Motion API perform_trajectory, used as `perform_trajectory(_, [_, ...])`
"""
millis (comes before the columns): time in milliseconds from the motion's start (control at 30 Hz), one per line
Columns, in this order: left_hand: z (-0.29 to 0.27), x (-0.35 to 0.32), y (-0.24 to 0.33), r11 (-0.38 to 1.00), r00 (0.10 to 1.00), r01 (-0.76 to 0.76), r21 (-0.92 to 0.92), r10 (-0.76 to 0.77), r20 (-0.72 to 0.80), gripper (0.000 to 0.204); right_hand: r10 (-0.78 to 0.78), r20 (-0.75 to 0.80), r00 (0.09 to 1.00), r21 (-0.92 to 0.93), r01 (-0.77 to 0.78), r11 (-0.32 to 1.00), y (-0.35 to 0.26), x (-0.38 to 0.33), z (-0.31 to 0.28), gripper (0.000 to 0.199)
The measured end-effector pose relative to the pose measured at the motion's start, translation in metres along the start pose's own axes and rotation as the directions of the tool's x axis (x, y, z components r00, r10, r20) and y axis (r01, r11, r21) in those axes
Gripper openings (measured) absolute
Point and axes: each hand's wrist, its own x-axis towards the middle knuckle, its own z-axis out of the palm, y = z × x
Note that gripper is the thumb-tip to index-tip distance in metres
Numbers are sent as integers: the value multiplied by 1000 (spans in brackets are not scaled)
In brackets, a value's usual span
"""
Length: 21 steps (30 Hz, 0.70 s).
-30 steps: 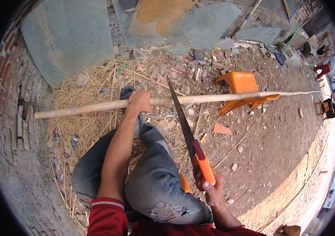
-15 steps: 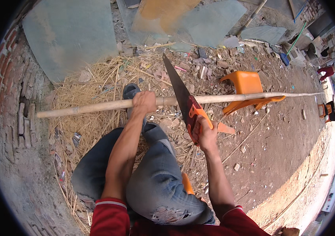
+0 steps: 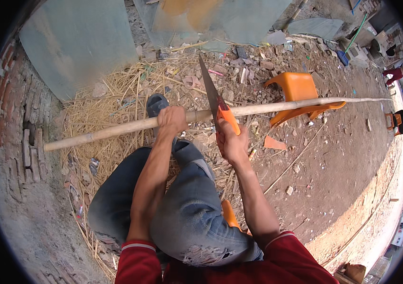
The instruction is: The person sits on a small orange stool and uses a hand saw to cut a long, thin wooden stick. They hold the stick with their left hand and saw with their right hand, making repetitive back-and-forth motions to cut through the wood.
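Observation:
A long bamboo pole [image 3: 268, 108] runs across the view, its left end at the brick wall and its right part over an orange plastic stool. My left hand [image 3: 172, 119] is closed round the pole above my sandalled foot [image 3: 157, 104]. Just to the right, my right hand [image 3: 233, 141] grips the orange handle of a handsaw [image 3: 209, 86]. The dark blade crosses the pole and its tip points away from me. Whether the teeth have cut into the bamboo cannot be made out.
The orange stool [image 3: 296, 87] lies tipped over under the pole. Straw [image 3: 102, 113] and rubble cover the ground near my feet. A brick wall [image 3: 31, 156] rises at left, and grey sheets [image 3: 78, 47] lean at the back. People are far off at right.
My right hand has drawn the saw a little, and the blade now shows more edge-on. The pole's right part sits higher in view and its left end lower. My left hand keeps its grip.

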Motion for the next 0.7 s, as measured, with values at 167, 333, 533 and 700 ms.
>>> perform_trajectory(167, [8, 25, 13, 998, 996, -63, 12, 64, -63, 30, -29, -54, 998, -57, 26, 998, -35, 6, -30, 42])
perform_trajectory(333, [9, 21, 12, 998, 996, -63, -19, 62, -64, 29, -233, -90, 968, 131, 244, 961, -111, -49, -63, 34])
perform_trajectory(533, [4, 20, 16, 998, 995, -62, 26, 64, -78, 30, -325, -79, 942, -57, 321, 945, -75, -95, -88, 30])
perform_trajectory(700, [-2, 21, 20, 996, 995, -86, 5, 86, -57, 34, -219, 35, 975, -40, 220, 975, 8, -108, -97, 38])
